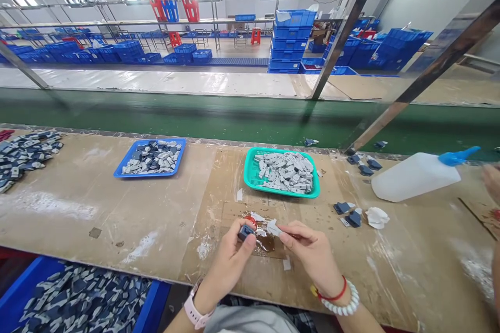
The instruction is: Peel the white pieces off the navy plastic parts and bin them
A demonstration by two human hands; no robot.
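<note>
My left hand [228, 252] grips a small dark blue block [246, 232] between thumb and fingers. My right hand [312, 255] pinches a white flat piece [273, 228] close to that block, and its exact shape is partly hidden by my fingers. Both hands are over a brown-stained patch of cardboard [265, 242] on the worktable [78, 231], and a small red item [250, 221] sits just behind them. Scraps of white paper lie around the patch.
A teal basket [282, 194] and a blue tray [150, 175] hold grey-and-blue parts. A white squeeze bottle [414, 177] with a blue nozzle lies at right, near loose parts. A blue bin [78, 296] of parts sits below the table's near edge. Another person's hand [491, 182] shows at the right edge.
</note>
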